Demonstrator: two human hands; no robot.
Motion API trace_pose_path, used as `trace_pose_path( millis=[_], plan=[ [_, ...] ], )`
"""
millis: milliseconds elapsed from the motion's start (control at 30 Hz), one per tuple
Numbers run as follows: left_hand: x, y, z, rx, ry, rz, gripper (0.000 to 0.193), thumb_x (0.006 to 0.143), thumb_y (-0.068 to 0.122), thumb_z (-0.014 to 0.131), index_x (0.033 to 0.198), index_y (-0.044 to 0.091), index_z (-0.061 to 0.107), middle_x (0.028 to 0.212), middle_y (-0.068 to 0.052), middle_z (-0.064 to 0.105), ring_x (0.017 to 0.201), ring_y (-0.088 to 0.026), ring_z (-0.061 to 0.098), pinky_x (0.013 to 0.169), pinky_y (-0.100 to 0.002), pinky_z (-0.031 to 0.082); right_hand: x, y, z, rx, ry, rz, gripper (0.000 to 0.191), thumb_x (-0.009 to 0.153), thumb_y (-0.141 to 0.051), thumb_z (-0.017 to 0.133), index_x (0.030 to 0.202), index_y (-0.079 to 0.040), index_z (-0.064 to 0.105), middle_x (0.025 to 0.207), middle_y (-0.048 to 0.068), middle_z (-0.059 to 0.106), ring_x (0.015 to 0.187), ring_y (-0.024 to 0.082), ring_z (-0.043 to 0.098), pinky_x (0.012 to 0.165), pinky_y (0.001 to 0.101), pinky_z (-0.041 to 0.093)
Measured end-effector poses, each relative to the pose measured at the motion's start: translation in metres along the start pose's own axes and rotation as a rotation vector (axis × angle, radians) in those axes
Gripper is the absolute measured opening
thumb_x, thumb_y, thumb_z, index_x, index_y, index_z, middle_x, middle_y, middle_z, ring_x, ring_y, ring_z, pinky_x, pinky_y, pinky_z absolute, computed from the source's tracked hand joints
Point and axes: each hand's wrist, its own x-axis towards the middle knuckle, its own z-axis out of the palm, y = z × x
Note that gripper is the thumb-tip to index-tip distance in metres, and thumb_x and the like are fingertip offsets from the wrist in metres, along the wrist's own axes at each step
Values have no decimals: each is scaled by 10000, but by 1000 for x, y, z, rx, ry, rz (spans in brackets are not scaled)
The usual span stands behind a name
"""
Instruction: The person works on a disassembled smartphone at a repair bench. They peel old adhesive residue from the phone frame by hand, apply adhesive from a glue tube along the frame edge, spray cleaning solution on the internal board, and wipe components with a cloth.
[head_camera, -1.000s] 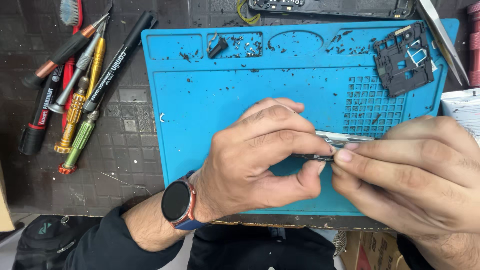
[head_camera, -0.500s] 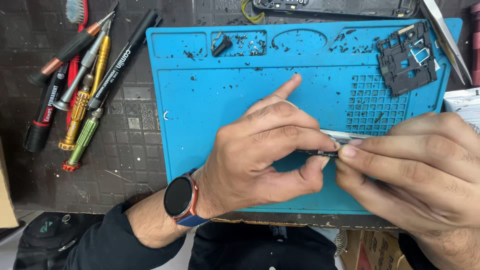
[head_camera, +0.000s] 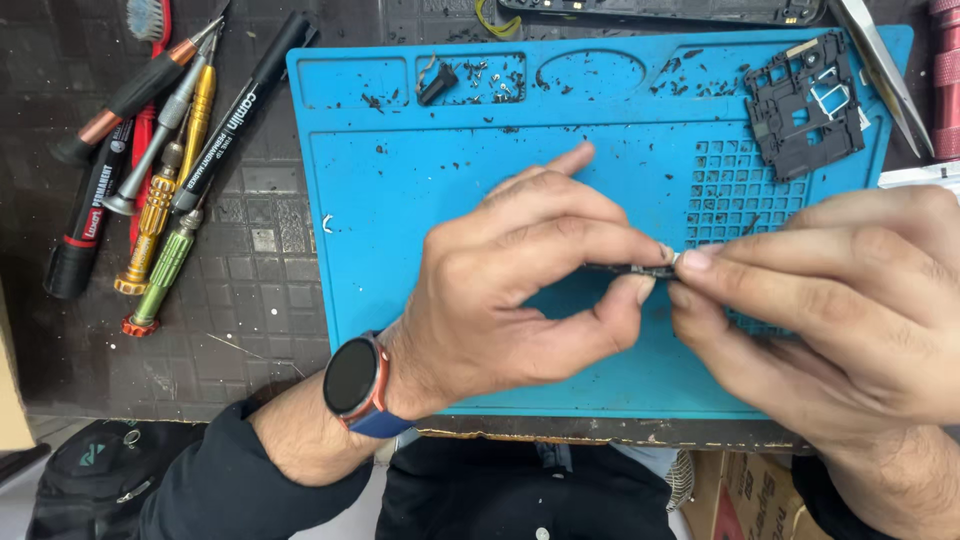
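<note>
1. Left hand (head_camera: 510, 290) curled narrow, thumb and forefinger pinching one end of a small dark part (head_camera: 640, 270); index fingertip stretched out flat above.
2. Right hand (head_camera: 830, 310) closed likewise, fingertips nipping the other end of the same thin, flat, metallic-looking piece, held just above the mat.
3. Round black smartwatch (head_camera: 352, 378) with orange rim and blue strap on the left wrist, dark sleeve behind.
4. Beneath both hands, a blue rubbery mat (head_camera: 400, 200), moulded trays along the top, gridded pockets at right, speckled with dark crumbs and tiny screws.
5. Black plastic frame (head_camera: 805, 105), angular and cut through, lying on the mat's top right corner.
6. Left of the mat, on the dark textured worktop (head_camera: 240, 330), knurled screwdrivers (head_camera: 160, 250) in gold and green beside black markers (head_camera: 235, 120).
</note>
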Motion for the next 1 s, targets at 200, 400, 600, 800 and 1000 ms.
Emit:
trace_pose_path(
  millis=[200,400,600,800,1000],
  plan=[
    [0,-1,1,-53,38,-90,196,862,50,798,1049,79,743,987,-43,710,882,-139,713,986,-347,603,-8,7,-7,88,46,80,268,825,-71,844,1056,-28,715,961,70,697,850,223,615,712,323,475],
    [0,-3,-2,-80,116,-112,147,916,20,763,1052,63,733,1008,-45,722,909,-127,704,827,-244,587,-59,20,-17,-5,163,507,250,906,-114,784,1115,-21,682,991,71,681,869,204,612,734,307,473],
    [-13,-18,-22,-151,272,-103,67,1079,45,693,1130,2,698,1090,-55,717,1020,-113,661,928,-232,517,-97,44,-18,-24,172,625,247,987,-156,725,1173,-13,649,1021,71,665,889,185,608,757,291,472],
    [-21,-31,-36,-495,506,-86,151,1215,117,666,1250,-30,655,1135,-57,672,1016,-99,590,964,-222,445,-111,57,-23,-10,170,655,258,1068,-199,665,1231,-5,616,1051,71,649,909,167,605,780,274,471],
    [-18,-26,-37,-538,492,-184,185,1158,140,665,1245,-23,669,1114,-39,677,981,-76,561,925,-217,436,-120,73,-25,46,131,614,283,1149,-242,605,1290,3,583,1081,72,632,929,148,601,803,258,470]
  ],
)
